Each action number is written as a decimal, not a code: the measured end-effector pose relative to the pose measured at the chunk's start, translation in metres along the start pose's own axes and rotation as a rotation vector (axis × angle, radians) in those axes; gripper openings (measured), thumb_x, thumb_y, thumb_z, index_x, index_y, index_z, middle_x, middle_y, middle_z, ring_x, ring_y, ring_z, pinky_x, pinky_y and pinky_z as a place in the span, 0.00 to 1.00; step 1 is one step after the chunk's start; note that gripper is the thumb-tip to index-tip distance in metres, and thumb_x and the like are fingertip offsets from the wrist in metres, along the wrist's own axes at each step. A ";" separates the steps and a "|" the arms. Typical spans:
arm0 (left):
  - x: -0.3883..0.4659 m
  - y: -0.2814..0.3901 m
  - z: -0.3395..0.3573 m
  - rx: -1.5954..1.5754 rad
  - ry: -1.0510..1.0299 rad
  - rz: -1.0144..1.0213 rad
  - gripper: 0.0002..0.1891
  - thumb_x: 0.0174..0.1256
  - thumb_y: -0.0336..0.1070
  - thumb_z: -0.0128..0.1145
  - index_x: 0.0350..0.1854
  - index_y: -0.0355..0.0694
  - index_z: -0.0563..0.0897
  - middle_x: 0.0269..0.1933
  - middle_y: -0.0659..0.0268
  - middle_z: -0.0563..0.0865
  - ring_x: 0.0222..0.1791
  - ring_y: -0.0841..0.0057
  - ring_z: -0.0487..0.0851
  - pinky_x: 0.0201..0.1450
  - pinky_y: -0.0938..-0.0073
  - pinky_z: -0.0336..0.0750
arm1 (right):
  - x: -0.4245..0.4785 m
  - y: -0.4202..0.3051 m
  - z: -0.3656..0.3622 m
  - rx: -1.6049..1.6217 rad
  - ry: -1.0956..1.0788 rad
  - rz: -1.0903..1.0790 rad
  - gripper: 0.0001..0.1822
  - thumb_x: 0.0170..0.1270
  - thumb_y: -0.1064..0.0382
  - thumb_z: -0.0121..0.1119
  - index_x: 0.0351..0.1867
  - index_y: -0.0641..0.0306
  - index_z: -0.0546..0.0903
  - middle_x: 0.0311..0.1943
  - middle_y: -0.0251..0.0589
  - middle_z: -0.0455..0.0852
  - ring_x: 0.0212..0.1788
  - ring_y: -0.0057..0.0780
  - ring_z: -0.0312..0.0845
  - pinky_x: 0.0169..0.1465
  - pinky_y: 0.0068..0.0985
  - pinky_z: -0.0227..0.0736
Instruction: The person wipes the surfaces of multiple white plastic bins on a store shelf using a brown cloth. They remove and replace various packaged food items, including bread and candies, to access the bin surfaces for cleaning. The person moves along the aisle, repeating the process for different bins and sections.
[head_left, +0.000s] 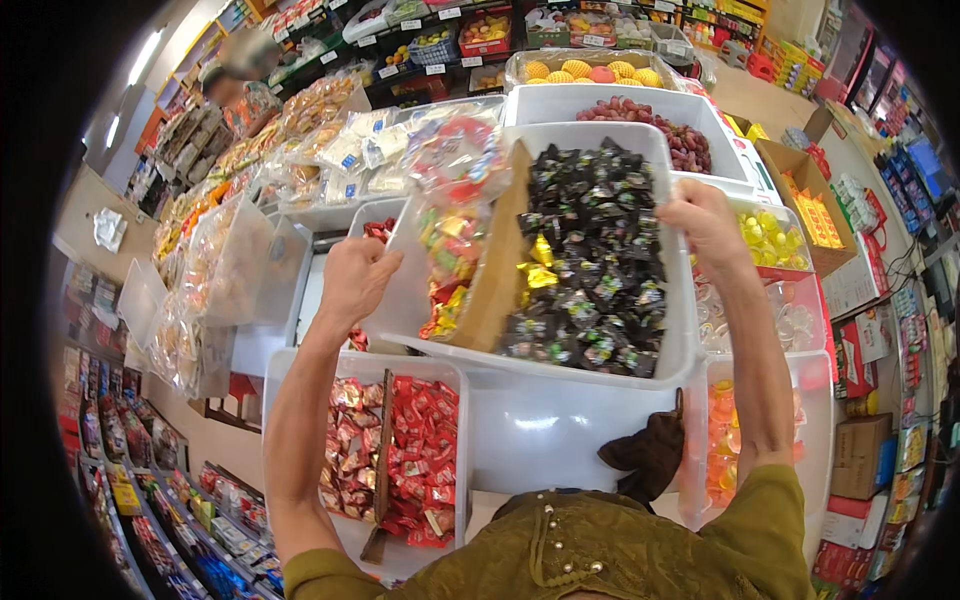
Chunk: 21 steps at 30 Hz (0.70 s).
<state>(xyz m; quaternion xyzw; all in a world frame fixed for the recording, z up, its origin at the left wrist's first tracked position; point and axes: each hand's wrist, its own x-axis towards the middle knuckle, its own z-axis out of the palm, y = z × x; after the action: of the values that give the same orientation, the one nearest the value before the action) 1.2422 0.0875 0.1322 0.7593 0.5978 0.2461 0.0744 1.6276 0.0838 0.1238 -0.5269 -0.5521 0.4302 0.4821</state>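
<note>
Both hands grip a translucent plastic bin (679, 337) by its opposite side walls. My left hand (356, 277) is closed on the left rim, and my right hand (701, 217) on the right rim. Black-wrapped candies (592, 247) fill the bin's right part, with a few gold-wrapped ones (541, 274) at their left edge. A cardboard divider (491, 285) separates them from bagged colourful candies (450, 244) and a round clear pack of sweets (457, 157). The bin sits slightly tilted over the white counter surface (532, 435).
A bin of red-wrapped candies (424, 450) stands at front left, one of orange jelly cups (724, 442) at front right. A dark cloth (652, 450) lies between them. Red grapes (682, 142) fill a white box behind. Packaged breads (225, 262) are at left. Another person (244, 101) is at far left.
</note>
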 end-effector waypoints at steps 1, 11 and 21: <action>0.000 0.009 0.003 -0.026 -0.014 0.007 0.18 0.48 0.42 0.56 0.13 0.30 0.74 0.15 0.49 0.71 0.16 0.57 0.72 0.21 0.63 0.64 | -0.005 -0.002 -0.012 -0.032 0.010 0.017 0.06 0.46 0.63 0.58 0.20 0.57 0.72 0.16 0.23 0.68 0.16 0.10 0.58 0.19 0.13 0.51; -0.009 0.023 0.092 0.060 -0.124 0.054 0.18 0.47 0.44 0.57 0.12 0.32 0.76 0.14 0.50 0.73 0.15 0.58 0.74 0.21 0.61 0.68 | -0.008 0.079 -0.059 -0.030 0.024 0.037 0.08 0.46 0.68 0.55 0.15 0.56 0.68 0.14 0.24 0.67 0.14 0.12 0.57 0.17 0.14 0.51; -0.015 0.012 0.149 0.141 -0.244 0.048 0.18 0.46 0.44 0.58 0.11 0.32 0.78 0.13 0.50 0.75 0.16 0.55 0.77 0.23 0.58 0.71 | 0.006 0.129 -0.061 -0.259 0.042 0.107 0.10 0.43 0.68 0.55 0.14 0.61 0.65 0.13 0.27 0.63 0.17 0.15 0.58 0.19 0.21 0.55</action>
<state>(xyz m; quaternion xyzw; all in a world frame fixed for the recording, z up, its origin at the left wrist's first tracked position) 1.3188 0.0970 0.0032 0.8011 0.5816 0.1109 0.0872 1.7096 0.0971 0.0072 -0.6223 -0.5641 0.3693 0.3977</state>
